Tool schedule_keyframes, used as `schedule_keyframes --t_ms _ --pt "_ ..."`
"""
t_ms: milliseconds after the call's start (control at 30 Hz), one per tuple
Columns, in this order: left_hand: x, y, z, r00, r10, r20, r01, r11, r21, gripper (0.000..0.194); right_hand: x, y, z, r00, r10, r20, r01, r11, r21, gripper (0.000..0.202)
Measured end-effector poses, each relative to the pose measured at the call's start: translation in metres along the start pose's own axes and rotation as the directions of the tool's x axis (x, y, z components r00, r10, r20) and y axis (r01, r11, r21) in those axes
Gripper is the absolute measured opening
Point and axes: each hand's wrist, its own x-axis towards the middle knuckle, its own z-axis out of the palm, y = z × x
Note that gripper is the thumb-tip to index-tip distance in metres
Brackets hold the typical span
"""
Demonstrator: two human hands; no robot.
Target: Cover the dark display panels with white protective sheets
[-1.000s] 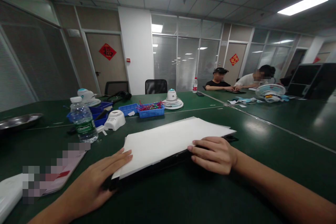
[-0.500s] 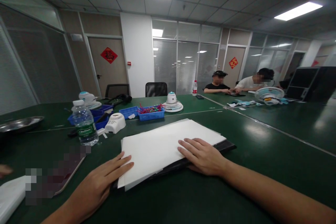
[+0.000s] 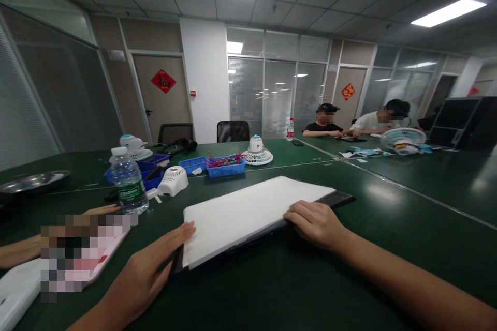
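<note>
A stack of white paper lies on a black folder, whose dark edge shows along the near side and at the right corner. My left hand is at the stack's left edge, fingers together on the top sheet and thumb low by the folder's edge. Over the near right edge, the fingers of my right hand are bent and closed on the paper and folder; their tips are partly hidden.
A water bottle, a white plastic housing and a blue tray of wires stand beyond the paper. Another person's arm reaches in at left, over a blurred-out pink-edged object. Two people sit at the far right.
My right hand has slid right and its fingers have curled in. My left fingers have drawn back toward the paper's left edge. The sheets lie more evenly. Another person's arm has come in at left.
</note>
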Motion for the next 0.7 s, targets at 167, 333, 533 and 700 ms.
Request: schedule_keyframes --t_ms 167,333,533,700 --pt "0.006 0.0 0.003 0.984 -0.175 0.035 0.174 0.984 0.046 0.078 0.004 0.019 -0.025 0.997 0.074 -0.009 -0.074 0.995 -0.066 0.02" --pt "0.007 -0.003 0.008 0.97 -0.214 0.118 0.208 0.976 0.063 0.075 0.006 0.031 -0.061 0.955 0.25 0.159 -0.217 0.956 -0.198 0.019" --pt "0.005 -0.007 0.013 0.961 -0.205 0.186 0.201 0.979 0.04 0.072 0.011 0.053 -0.096 0.748 0.567 0.346 -0.383 0.793 -0.473 0.018" --pt "0.004 -0.011 0.018 0.952 -0.212 0.221 0.206 0.977 0.053 0.074 0.003 0.092 -0.105 0.554 0.732 0.396 -0.41 0.654 -0.636 0.019"
